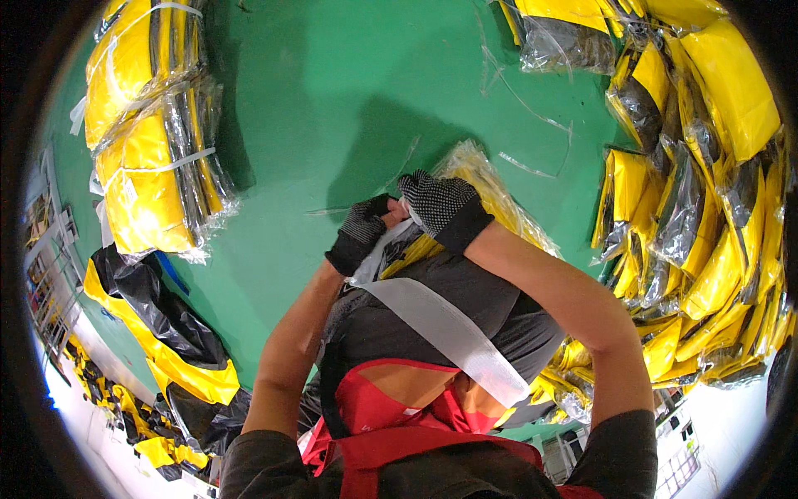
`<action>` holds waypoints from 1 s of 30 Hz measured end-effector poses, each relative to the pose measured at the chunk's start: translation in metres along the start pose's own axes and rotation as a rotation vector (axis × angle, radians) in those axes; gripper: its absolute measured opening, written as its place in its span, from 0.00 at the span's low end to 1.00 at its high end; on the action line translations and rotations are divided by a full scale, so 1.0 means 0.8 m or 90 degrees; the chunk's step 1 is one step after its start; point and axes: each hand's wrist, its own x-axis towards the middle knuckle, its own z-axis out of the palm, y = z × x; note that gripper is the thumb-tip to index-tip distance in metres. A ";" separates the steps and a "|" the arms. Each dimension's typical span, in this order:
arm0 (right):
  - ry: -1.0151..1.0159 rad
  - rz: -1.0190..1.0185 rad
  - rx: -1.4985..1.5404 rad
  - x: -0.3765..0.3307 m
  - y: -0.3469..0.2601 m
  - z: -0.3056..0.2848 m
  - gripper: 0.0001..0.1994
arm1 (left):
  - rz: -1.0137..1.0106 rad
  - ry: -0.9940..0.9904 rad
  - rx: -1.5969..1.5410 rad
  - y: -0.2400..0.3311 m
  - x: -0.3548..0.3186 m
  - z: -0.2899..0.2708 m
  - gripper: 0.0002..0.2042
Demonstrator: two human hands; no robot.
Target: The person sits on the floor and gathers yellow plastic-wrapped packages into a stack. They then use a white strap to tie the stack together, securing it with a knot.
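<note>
**Two gloved hands grip a bagged yellow and grey garment over a green floor**

Both hands are close together at the top end of a folded grey and yellow garment in a clear plastic bag (490,195). The left hand (362,233), in a black fingerless glove, is closed on the bag's near corner. The right hand (445,208), in a black dotted knit glove, is clamped on the same end, just beside the left one. The bag holds the garment inside; its long axis runs from the hands down toward the person's chest, and a wide silver reflective band (449,328) crosses it diagonally, below the hands.

To the left of the left hand lies a strapped bundle of yellow bagged garments (145,141) on the green floor (332,91). To the right of the right hand is a big loose pile of the same yellow and black bagged garments (706,191).
</note>
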 end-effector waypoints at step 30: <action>-0.214 0.115 0.348 -0.002 -0.002 -0.005 0.17 | -0.042 -0.012 -0.214 0.026 0.052 0.015 0.20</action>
